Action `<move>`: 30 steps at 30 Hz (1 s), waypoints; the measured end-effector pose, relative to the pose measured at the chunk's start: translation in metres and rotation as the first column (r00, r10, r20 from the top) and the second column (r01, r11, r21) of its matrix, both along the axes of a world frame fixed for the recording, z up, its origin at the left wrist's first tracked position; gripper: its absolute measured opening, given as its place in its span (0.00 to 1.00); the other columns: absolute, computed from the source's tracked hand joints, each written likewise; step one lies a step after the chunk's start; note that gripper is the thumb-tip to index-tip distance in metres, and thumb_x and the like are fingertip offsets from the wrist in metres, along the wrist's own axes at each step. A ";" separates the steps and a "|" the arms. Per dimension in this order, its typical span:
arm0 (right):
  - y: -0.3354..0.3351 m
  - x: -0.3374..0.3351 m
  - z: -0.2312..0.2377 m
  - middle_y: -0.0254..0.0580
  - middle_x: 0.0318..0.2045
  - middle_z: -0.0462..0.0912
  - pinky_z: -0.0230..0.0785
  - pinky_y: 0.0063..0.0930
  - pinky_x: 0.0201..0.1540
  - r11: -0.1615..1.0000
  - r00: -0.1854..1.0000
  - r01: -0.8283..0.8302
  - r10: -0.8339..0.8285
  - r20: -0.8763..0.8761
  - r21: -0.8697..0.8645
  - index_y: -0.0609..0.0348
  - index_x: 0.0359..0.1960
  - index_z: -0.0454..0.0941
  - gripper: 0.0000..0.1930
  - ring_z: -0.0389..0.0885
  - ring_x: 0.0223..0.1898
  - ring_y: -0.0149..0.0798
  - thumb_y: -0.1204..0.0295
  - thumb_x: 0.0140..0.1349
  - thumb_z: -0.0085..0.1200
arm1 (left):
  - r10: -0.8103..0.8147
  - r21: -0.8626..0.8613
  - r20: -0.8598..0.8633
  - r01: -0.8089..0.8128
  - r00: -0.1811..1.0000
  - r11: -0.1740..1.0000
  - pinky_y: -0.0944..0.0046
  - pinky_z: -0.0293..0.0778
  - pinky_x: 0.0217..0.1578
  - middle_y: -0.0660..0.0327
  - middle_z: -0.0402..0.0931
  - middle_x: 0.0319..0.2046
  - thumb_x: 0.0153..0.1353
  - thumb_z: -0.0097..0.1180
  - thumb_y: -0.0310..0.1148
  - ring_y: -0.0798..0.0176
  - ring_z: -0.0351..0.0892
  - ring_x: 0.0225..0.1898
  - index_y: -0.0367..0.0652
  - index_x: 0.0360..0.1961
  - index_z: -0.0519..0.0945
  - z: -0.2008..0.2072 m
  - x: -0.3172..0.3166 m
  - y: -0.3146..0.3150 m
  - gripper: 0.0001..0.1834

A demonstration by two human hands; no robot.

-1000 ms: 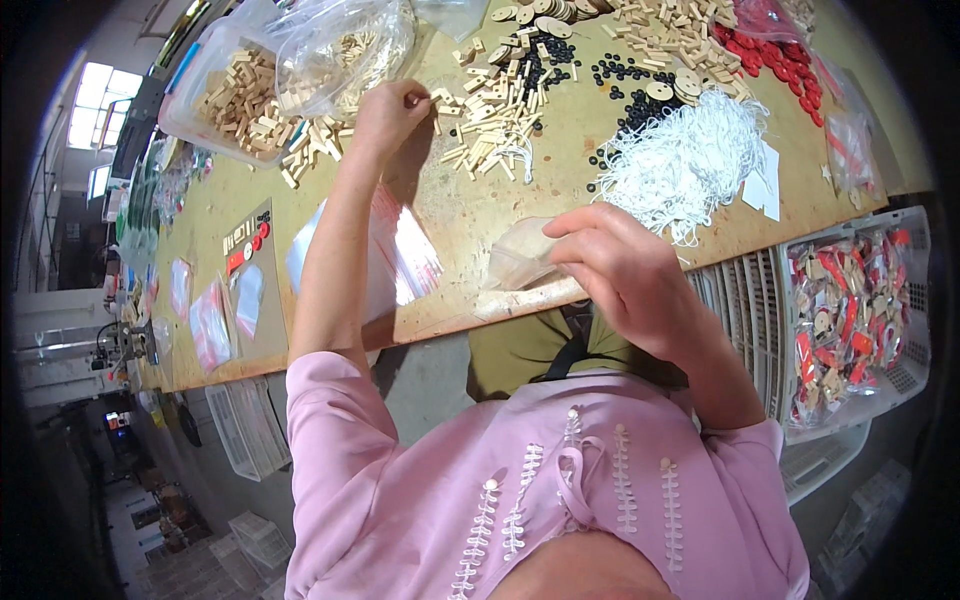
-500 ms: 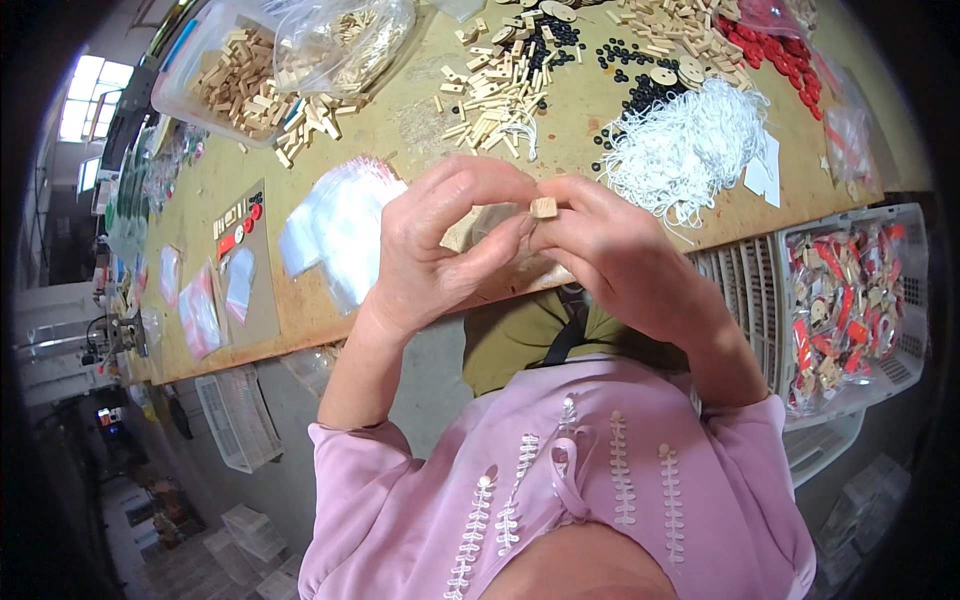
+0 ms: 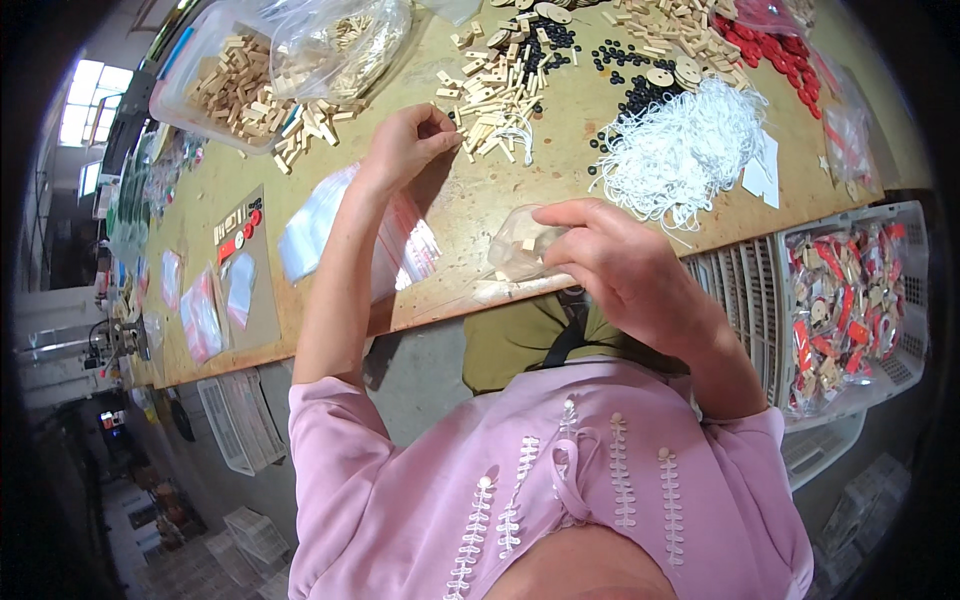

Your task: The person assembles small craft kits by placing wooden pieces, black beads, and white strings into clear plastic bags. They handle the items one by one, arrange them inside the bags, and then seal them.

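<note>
My left hand (image 3: 408,150) reaches out to the left edge of a pile of small wooden sticks (image 3: 490,128). Its thumb and fingers are pinched together at the sticks; whatever lies between the fingertips is hidden. Close to the table's front edge, my right hand (image 3: 625,262) grips the right side of a small clear plastic bag (image 3: 510,235). A pale wooden block (image 3: 529,244) shows in the bag. Beside my left forearm lies a fanned stack of clear zip bags (image 3: 405,245) with red edges.
Behind my right hand sits a heap of white cords (image 3: 690,145). Black beads (image 3: 645,95), red pieces (image 3: 785,65) and a plastic tub (image 3: 185,100) of wooden blocks lie farther back. A crate (image 3: 905,330) of filled bags stands at the right. Sample parts lie on a cardboard sheet (image 3: 262,300).
My left hand has left my right hand and moved forward and left to the wooden sticks. The block that was at my right fingers no longer shows there; the bag is now in clearer view.
</note>
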State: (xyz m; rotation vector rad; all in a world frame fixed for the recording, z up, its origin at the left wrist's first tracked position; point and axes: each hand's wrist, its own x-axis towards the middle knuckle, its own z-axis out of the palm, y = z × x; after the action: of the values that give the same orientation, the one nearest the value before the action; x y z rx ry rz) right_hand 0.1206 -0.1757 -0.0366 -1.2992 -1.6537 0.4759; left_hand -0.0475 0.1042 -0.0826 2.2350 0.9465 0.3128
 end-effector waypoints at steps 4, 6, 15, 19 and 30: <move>-0.002 0.006 -0.002 0.53 0.52 0.83 0.78 0.36 0.48 1.000 1.000 0.000 0.000 -0.010 -0.017 0.63 0.39 0.80 0.07 0.85 0.48 0.51 0.85 0.60 0.59 | -0.104 -0.088 -0.160 0.091 0.982 0.992 0.67 0.74 0.34 0.66 0.83 0.29 0.61 0.71 0.36 0.72 0.77 0.31 0.39 0.37 0.86 0.012 0.006 0.012 0.12; -0.003 0.007 -0.002 0.53 0.52 0.83 0.78 0.35 0.48 0.999 1.000 -0.003 0.003 -0.007 -0.032 0.63 0.39 0.81 0.07 0.85 0.48 0.51 0.85 0.61 0.58 | -0.118 -0.105 -0.255 0.094 0.960 0.990 0.67 0.74 0.33 0.66 0.83 0.29 0.60 0.71 0.37 0.72 0.77 0.31 0.39 0.36 0.86 0.021 0.015 0.011 0.12; -0.004 0.010 0.002 0.51 0.51 0.83 0.78 0.35 0.47 0.999 0.999 0.013 -0.011 0.033 -0.047 0.65 0.39 0.81 0.06 0.85 0.47 0.50 0.84 0.61 0.57 | -0.214 -0.089 -0.351 0.195 0.912 0.977 0.64 0.76 0.33 0.62 0.84 0.26 0.58 0.69 0.35 0.69 0.80 0.29 0.35 0.33 0.86 0.024 0.024 0.014 0.12; -0.004 0.011 0.004 0.52 0.50 0.83 0.78 0.36 0.48 1.000 0.998 0.014 -0.013 0.058 -0.026 0.65 0.39 0.81 0.05 0.85 0.46 0.51 0.84 0.61 0.57 | -0.205 -0.057 -0.299 0.197 0.932 0.979 0.63 0.77 0.35 0.59 0.84 0.26 0.58 0.67 0.34 0.68 0.81 0.30 0.34 0.32 0.85 0.024 0.022 0.009 0.12; 0.006 0.012 0.013 0.51 0.49 0.83 0.78 0.36 0.47 0.999 0.985 -0.032 0.029 0.170 0.012 0.64 0.38 0.80 0.04 0.85 0.45 0.50 0.81 0.64 0.56 | -0.106 -0.354 0.390 0.255 0.915 0.900 0.76 0.65 0.30 0.74 0.75 0.25 0.60 0.66 0.29 0.82 0.68 0.27 0.39 0.32 0.82 0.070 -0.009 -0.065 0.06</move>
State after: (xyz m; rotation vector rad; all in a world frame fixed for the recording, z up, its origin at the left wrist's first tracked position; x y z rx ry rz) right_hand 0.1330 -0.1701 -0.0238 -1.3358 -1.8172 0.3784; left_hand -0.0564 0.0387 -0.0123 1.7894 0.5358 0.3903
